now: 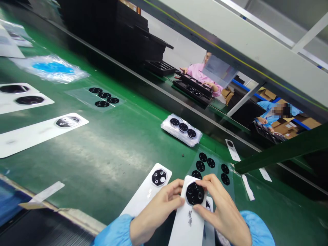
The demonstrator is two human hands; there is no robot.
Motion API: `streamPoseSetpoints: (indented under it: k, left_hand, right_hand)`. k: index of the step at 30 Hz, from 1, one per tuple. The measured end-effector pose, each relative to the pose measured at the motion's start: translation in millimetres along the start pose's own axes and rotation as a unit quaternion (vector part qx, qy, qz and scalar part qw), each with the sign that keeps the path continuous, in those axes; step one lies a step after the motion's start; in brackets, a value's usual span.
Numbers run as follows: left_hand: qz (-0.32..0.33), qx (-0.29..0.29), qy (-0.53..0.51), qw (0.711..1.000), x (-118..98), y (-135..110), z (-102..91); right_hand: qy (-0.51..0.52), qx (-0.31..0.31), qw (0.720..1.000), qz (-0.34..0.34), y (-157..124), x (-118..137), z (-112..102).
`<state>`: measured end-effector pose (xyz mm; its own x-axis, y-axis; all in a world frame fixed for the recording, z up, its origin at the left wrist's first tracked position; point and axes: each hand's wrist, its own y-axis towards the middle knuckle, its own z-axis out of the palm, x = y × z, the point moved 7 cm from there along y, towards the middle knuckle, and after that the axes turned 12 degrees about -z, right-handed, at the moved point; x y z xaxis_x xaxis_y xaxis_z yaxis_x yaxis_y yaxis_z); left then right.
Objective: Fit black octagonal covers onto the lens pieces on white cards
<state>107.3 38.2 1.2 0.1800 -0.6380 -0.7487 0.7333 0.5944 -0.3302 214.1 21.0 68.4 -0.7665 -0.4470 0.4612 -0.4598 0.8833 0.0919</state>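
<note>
A white phone back panel point(188, 225) is held up in front of me, tilted, with dark writing below its camera area. At its top sits a black octagonal camera cover point(194, 193) with round lens openings. My left hand point(160, 208) grips the panel's left edge with closed fingers. My right hand point(221, 208) has its index finger on the cover's upper edge and its thumb at the lower edge. Another white panel point(209, 225) lies partly hidden behind the held one. To the left, a white panel point(143, 194) with a black camera cover lies partly behind my left forearm.
Clear sheets point(216, 165) carry several black octagonal covers just beyond my hands. A plastic-wrapped stack point(181, 130) stands further back. More white panels point(38, 131) and a bag with blue contents point(53, 67) lie left. A green post point(282, 148) rises at right; two people work beyond.
</note>
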Motion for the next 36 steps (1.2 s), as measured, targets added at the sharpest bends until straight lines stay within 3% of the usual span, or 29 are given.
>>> streamPoseSetpoints:
  k: [36]
  left_hand:
    - [0.002,0.002,-0.002,1.000,2.1,-0.8,0.0]
  right_hand:
    - [-0.004,0.034,0.999,0.008,0.5,2.5,1.1]
